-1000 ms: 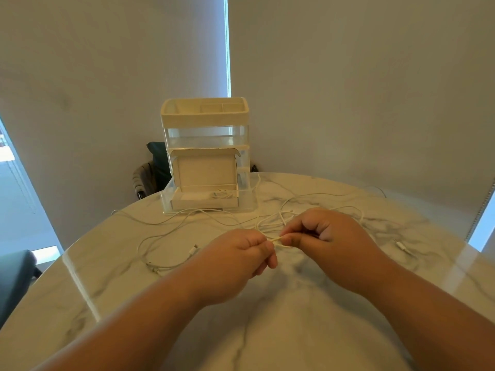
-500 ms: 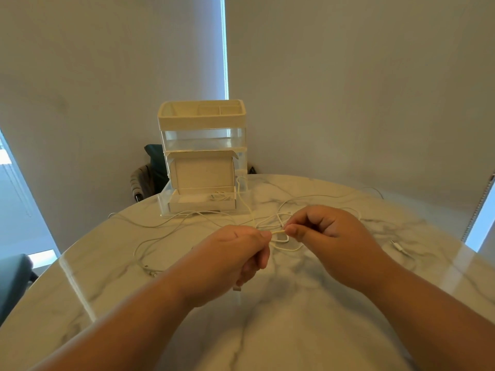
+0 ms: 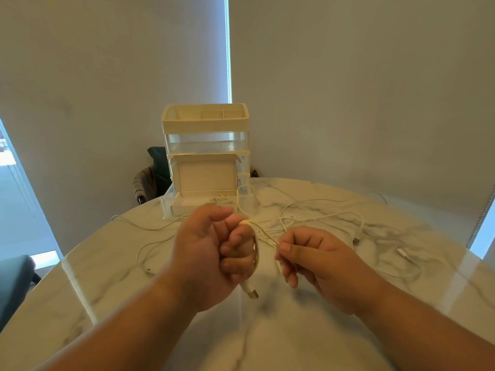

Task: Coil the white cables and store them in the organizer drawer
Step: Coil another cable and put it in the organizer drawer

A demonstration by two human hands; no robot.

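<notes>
My left hand [image 3: 214, 253] is curled above the marble table, and a white cable [image 3: 258, 250] loops round its fingers; the cable's USB plug [image 3: 251, 292] hangs below the fist. My right hand [image 3: 313, 257] pinches the same cable just to the right, between thumb and forefinger. From there the cable runs back into a loose tangle of white cables [image 3: 308, 218] on the table. The cream organizer [image 3: 205, 145] stands at the far edge with its bottom drawer [image 3: 203, 206] pulled out; a small coiled cable lies inside.
More white cable strands [image 3: 150, 247] trail over the table's left side, and loose plugs [image 3: 401, 253] lie at the right. A chair with dark clothing [image 3: 150, 180] stands behind the table. The round table edge [image 3: 61, 263] curves close at the left.
My left hand has turned palm up and risen, and the cable now wraps round its fingers with the plug hanging free. The right hand has moved apart from it to the right.
</notes>
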